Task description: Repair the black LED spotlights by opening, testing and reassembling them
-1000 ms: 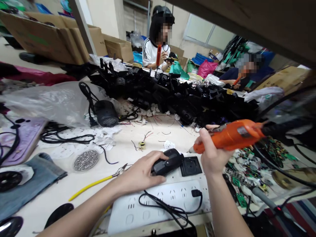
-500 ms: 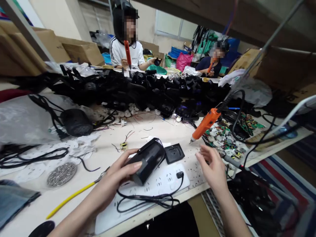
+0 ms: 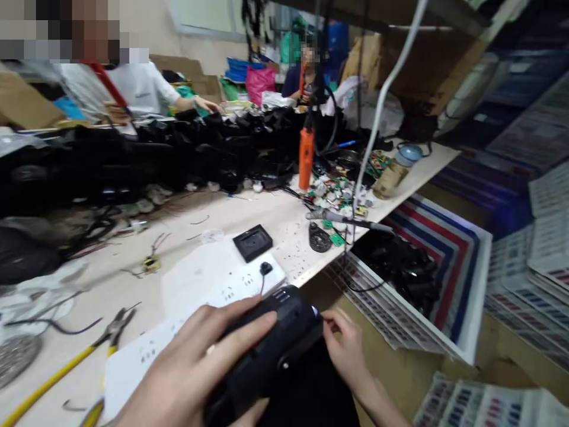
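My left hand (image 3: 200, 350) is wrapped over a black plastic housing (image 3: 267, 350), which is held tilted past the bench's front edge. At the housing's right end, the curled fingers of my right hand (image 3: 347, 341) pinch its rim; a small bright spot shows beside them. Whether a smaller part is between those fingertips is hidden. Beyond the housing lies a white power strip (image 3: 235, 296) with a black plug (image 3: 265, 268) in it. A black rectangular tray-like part (image 3: 252, 242) rests at the strip's far edge. Yellow-handled pliers (image 3: 113, 329) lie to the left.
An orange electric screwdriver (image 3: 306, 157) hangs over the bench near piled circuit boards (image 3: 333, 193). A soldering iron (image 3: 329, 217) lies at the right edge. Black parts (image 3: 213, 148) heap along the back. Two people sit across; a jar (image 3: 395, 172) stands at right.
My left hand has brought the housing off the power strip toward me, past the bench edge. My right hand has moved from open air onto the housing's end. The view has swung right.
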`<state>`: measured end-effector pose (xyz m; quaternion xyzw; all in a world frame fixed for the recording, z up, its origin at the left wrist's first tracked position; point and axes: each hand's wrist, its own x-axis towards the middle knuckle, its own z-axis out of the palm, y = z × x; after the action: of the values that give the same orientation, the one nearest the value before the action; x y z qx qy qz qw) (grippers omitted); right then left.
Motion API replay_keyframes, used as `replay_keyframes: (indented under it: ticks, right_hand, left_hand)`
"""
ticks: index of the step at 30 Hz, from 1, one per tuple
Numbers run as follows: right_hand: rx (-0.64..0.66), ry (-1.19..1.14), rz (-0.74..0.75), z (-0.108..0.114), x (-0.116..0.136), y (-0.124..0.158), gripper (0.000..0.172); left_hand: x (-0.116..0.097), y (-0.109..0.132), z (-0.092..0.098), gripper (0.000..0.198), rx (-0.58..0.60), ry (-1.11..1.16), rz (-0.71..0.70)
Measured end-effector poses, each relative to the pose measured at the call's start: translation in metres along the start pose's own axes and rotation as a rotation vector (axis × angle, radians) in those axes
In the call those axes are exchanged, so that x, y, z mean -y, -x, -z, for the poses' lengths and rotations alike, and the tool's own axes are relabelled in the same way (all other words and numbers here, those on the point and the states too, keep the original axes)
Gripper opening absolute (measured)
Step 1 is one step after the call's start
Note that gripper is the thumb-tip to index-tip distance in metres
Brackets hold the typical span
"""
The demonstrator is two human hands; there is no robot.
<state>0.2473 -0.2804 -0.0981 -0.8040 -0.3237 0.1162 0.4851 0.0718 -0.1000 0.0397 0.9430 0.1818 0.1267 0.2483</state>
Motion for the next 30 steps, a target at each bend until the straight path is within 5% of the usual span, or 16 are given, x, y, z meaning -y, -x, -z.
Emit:
replay_keyframes:
  ticks: [5,15,24,30]
  right_hand:
    - [-0.005,-0.001,-0.133,-0.01,-0.034,0.047,0.02]
    - [0.051,-0.017,-0.169,-0.025,-0.057,0.06,0.021]
    - [0.073,-0.032,-0.174,-0.033,-0.068,0.059,0.022]
    - [0.084,-0.071,-0.185,-0.031,-0.066,0.058,0.023]
  left_hand:
    - [-0.033,-0.033,-0.039,0.071,0.261,-0.143,-0.292]
    - [-0.053,-0.068,-0.093,0.064,0.386,-0.489,-0.336]
    - [-0.079,-0.085,-0.105,0.066,0.577,-0.567,-0.258]
    - [-0.087,-0.085,-0.104,0.06,0.588,-0.655,-0.216]
